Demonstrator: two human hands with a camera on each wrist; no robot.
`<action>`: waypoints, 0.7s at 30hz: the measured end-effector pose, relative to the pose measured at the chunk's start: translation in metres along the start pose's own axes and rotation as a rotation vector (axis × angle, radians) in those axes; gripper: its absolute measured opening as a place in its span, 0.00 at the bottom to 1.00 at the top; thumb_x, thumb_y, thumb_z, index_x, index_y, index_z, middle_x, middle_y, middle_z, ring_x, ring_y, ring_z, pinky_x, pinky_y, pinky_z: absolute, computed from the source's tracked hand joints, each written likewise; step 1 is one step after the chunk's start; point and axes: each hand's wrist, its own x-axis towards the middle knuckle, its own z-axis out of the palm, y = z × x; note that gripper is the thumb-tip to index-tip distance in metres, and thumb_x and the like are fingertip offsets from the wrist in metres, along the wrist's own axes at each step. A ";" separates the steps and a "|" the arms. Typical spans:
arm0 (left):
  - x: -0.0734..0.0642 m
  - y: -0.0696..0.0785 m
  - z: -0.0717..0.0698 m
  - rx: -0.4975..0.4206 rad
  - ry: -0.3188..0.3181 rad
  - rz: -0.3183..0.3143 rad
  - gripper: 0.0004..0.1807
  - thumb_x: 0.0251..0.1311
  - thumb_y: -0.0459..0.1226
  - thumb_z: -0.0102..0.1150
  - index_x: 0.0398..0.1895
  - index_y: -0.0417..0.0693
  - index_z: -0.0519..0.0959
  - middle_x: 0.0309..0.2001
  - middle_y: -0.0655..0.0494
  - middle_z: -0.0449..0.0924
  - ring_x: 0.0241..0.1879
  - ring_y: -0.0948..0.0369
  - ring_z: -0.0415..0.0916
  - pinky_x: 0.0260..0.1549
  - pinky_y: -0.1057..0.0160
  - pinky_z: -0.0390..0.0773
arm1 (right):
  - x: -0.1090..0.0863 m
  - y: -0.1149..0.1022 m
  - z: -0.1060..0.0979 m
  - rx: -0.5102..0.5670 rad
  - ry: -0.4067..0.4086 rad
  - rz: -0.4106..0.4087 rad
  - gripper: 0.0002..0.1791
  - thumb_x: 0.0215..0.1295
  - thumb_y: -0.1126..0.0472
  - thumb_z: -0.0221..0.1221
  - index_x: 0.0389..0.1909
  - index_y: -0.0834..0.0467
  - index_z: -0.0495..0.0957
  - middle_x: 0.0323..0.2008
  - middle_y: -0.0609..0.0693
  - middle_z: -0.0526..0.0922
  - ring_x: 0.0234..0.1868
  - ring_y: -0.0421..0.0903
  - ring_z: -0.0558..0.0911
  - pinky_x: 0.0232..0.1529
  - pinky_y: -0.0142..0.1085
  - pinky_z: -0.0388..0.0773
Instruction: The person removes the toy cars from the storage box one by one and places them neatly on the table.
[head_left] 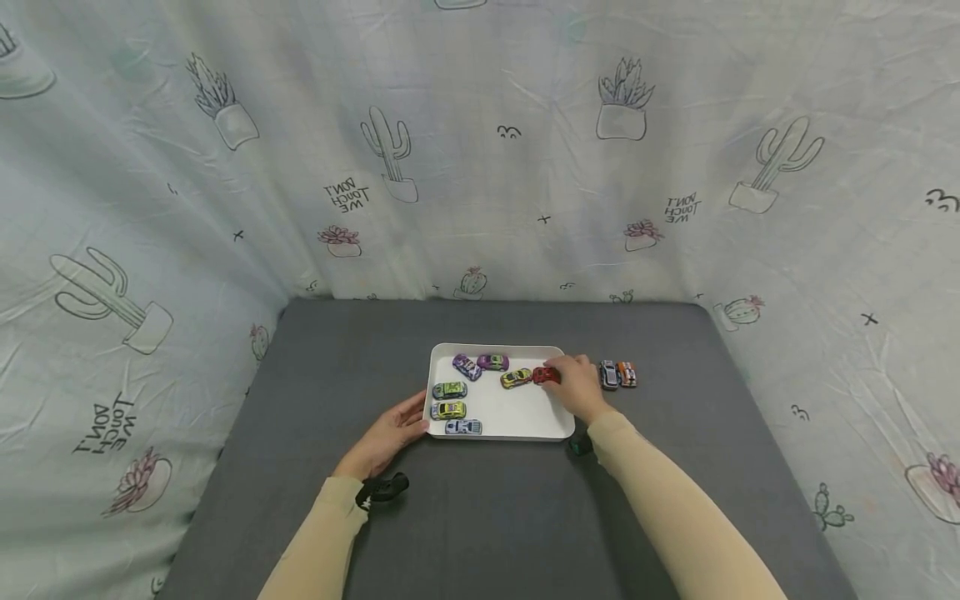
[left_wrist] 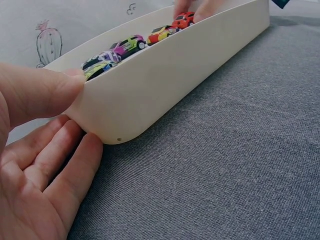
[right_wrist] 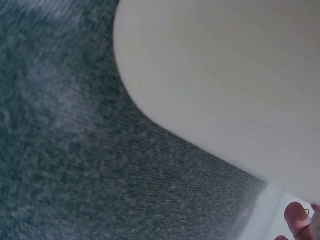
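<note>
Near the right wall inside the white tray [head_left: 517, 417], my right hand [head_left: 576, 385] pinches a red toy car [head_left: 546, 375]. A yellow and red toy car [head_left: 516, 379] lies just left of it. My left hand [head_left: 386, 435] holds the tray's left end. In the left wrist view, its thumb [left_wrist: 60, 92] is at the rim and its other fingers touch low on the outer wall. Also in the tray are two purple toy cars [head_left: 492, 362], a green one [head_left: 450, 390], a yellow one [head_left: 447, 410] and a white-blue one [head_left: 463, 427]. The right wrist view shows mostly tray wall.
Right of the tray, on the grey cloth-covered table [head_left: 495, 517], a silver-black toy car [head_left: 609, 375] stands beside an orange and white one [head_left: 627, 374]. A curtain with cactus drawings [head_left: 465, 167] hangs behind and around the table.
</note>
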 end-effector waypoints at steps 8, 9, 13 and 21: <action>0.000 -0.002 0.000 0.009 -0.011 -0.005 0.35 0.66 0.33 0.58 0.74 0.58 0.60 0.70 0.52 0.62 0.68 0.54 0.60 0.63 0.50 0.64 | -0.002 -0.003 0.000 0.014 0.002 0.036 0.16 0.59 0.55 0.68 0.47 0.54 0.82 0.44 0.50 0.82 0.49 0.52 0.69 0.49 0.48 0.65; 0.000 -0.002 -0.001 0.011 -0.013 -0.004 0.35 0.66 0.33 0.58 0.74 0.58 0.60 0.70 0.52 0.62 0.68 0.54 0.59 0.63 0.50 0.64 | -0.002 -0.003 0.000 0.020 0.003 0.042 0.16 0.59 0.55 0.68 0.47 0.54 0.82 0.43 0.49 0.82 0.49 0.52 0.69 0.49 0.48 0.65; 0.000 -0.002 0.000 0.002 -0.014 -0.003 0.34 0.66 0.33 0.58 0.74 0.58 0.60 0.70 0.52 0.62 0.68 0.54 0.60 0.63 0.50 0.64 | -0.002 -0.001 0.001 0.025 0.007 0.047 0.17 0.60 0.53 0.68 0.48 0.53 0.82 0.43 0.48 0.82 0.49 0.51 0.69 0.48 0.47 0.65; -0.001 0.001 0.001 -0.004 -0.012 -0.004 0.35 0.66 0.33 0.57 0.74 0.57 0.59 0.70 0.52 0.62 0.68 0.55 0.60 0.63 0.50 0.64 | -0.006 -0.001 -0.006 0.071 0.065 -0.008 0.19 0.62 0.52 0.65 0.52 0.55 0.81 0.45 0.51 0.82 0.52 0.53 0.71 0.53 0.51 0.66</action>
